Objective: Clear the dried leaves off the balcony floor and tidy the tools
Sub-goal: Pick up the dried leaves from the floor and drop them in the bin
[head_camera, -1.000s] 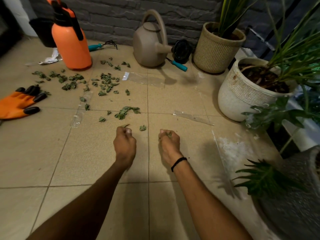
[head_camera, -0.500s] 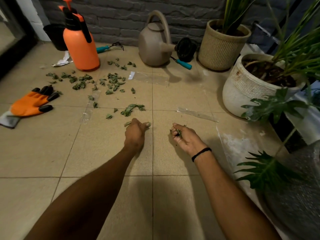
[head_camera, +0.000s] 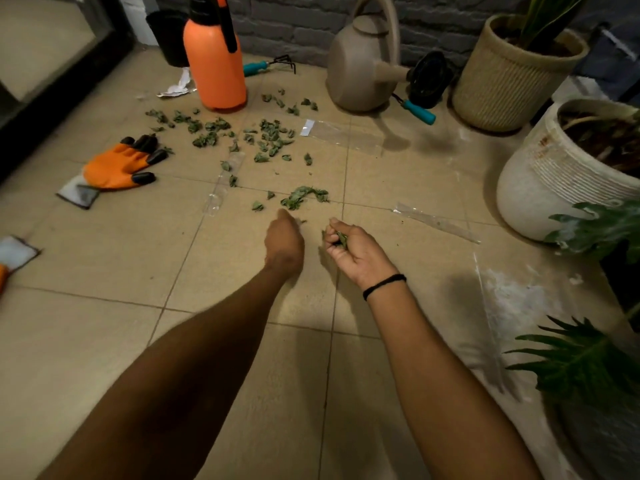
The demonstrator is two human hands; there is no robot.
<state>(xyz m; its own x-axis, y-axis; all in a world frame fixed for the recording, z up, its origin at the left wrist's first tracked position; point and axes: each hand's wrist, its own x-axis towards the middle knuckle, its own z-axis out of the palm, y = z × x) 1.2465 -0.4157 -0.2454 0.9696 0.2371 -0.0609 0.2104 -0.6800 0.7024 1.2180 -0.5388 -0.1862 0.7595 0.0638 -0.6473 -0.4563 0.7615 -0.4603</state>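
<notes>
Dried green leaves (head_camera: pixel 266 138) lie scattered over the tan floor tiles, with a small clump (head_camera: pixel 302 196) nearest me. My left hand (head_camera: pixel 284 242) is fisted just below that clump, knuckles up; what it holds is hidden. My right hand (head_camera: pixel 356 249) is turned palm-up and cupped around several leaves (head_camera: pixel 338 237). An orange glove (head_camera: pixel 119 164) lies at the left. An orange sprayer (head_camera: pixel 215 58), a teal-handled rake (head_camera: pixel 268 65), a beige watering can (head_camera: pixel 362 62) and a teal-handled tool (head_camera: pixel 417 110) stand or lie along the back wall.
A woven pot (head_camera: pixel 505 77) and a white ribbed pot (head_camera: pixel 554 174) with plants stand at the right, more foliage (head_camera: pixel 581 365) below them. Clear plastic bags (head_camera: pixel 341 133) (head_camera: pixel 436 221) lie flat on the tiles. A black pot (head_camera: pixel 168 36) sits behind the sprayer. A second glove (head_camera: pixel 14 252) shows at the left edge.
My right hand has turned palm-up with leaves gathered in it. My left hand has reached forward toward the nearest clump. The view has shifted left.
</notes>
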